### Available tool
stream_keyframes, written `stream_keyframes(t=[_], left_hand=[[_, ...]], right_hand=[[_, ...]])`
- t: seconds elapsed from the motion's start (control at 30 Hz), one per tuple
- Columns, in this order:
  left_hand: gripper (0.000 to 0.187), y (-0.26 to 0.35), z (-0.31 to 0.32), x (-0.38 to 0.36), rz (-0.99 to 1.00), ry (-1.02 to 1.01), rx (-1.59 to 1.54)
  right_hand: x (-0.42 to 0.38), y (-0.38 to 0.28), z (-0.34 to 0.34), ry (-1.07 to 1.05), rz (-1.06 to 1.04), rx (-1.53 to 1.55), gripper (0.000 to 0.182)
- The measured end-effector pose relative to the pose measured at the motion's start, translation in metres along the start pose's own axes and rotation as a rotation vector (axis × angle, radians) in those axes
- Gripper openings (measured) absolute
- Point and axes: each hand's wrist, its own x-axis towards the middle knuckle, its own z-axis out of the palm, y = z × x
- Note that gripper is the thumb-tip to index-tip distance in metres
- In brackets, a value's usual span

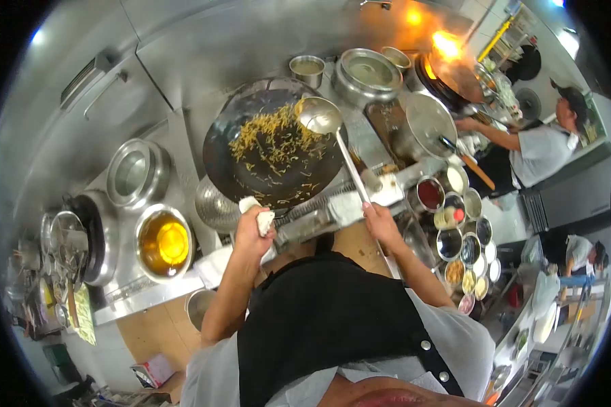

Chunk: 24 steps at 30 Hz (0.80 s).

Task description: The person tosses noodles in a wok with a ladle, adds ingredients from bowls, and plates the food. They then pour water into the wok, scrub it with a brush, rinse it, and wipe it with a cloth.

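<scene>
A dark wok (pixel 241 182) is in front of me, with shredded yellow-brown food (pixel 273 139) spread over its base and far wall. My left hand (pixel 253 234) is closed around a folded white cloth (pixel 256 205) at the wok's near edge; any handle beneath the cloth is hidden. In my right hand (pixel 382 225) is the long shaft of a metal ladle (pixel 320 116). The ladle's bowl is over the right side of the wok, beside the food.
Left of the wok stand a pot of yellow oil (pixel 164 243) and a metal pot (pixel 130 173). Rightward are a large metal pot (pixel 424 125) and several seasoning containers (pixel 470 249). A co-worker (pixel 542 150) works at another wok under a tall flame (pixel 448 46).
</scene>
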Motion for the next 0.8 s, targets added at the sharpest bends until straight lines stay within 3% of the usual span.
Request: stream_keyframes(t=[0.07, 0.1, 0.2, 0.3, 0.33, 0.4, 0.47, 0.6, 0.67, 0.73, 0.8], left_hand=[[0.019, 0.003, 0.005, 0.045, 0.042, 0.029, -0.012], [0.019, 0.004, 0.015, 0.049, 0.053, 0.09, -0.018], [0.014, 0.005, 0.02, 0.081, 0.079, 0.157, -0.015], [0.016, 0.0, 0.029, 0.094, 0.106, 0.259, -0.013], [0.015, 0.0, 0.031, 0.101, 0.126, 0.275, -0.009], [0.015, 0.0, 0.03, 0.113, 0.171, 0.31, 0.005], [0.013, -0.001, 0.029, 0.125, 0.225, 0.355, 0.015], [0.012, 0.007, 0.097, 0.109, 0.396, 0.645, 0.057], [0.019, 0.004, 0.088, 0.112, 0.395, 0.56, 0.08], [0.018, -0.008, 0.05, 0.136, 0.465, 0.431, 0.105], [0.017, -0.001, 0.049, 0.144, 0.514, 0.473, 0.149]], right_hand=[[0.059, -0.064, -0.021, -0.044, 0.218, 0.042, 0.045], [0.099, -0.064, -0.031, -0.06, 0.182, 0.123, 0.042], [0.235, -0.117, -0.068, -0.098, -0.13, -0.194, 0.022], [0.383, -0.155, -0.071, -0.146, -0.244, -0.436, 0.042], [0.437, -0.137, -0.059, -0.089, -0.319, -0.555, 0.04], [0.503, -0.123, -0.032, -0.077, -0.306, -0.68, 0.034], [0.532, -0.137, -0.002, -0.177, -0.125, -0.715, 0.028], [0.573, -0.128, 0.034, -0.457, 0.406, 0.327, 0.026], [0.547, -0.133, 0.038, -0.503, 0.635, 0.948, 0.031], [0.505, -0.142, 0.037, -0.46, 0.548, 0.999, 0.031], [0.47, -0.139, 0.031, -0.478, 0.519, 1.034, 0.031]])
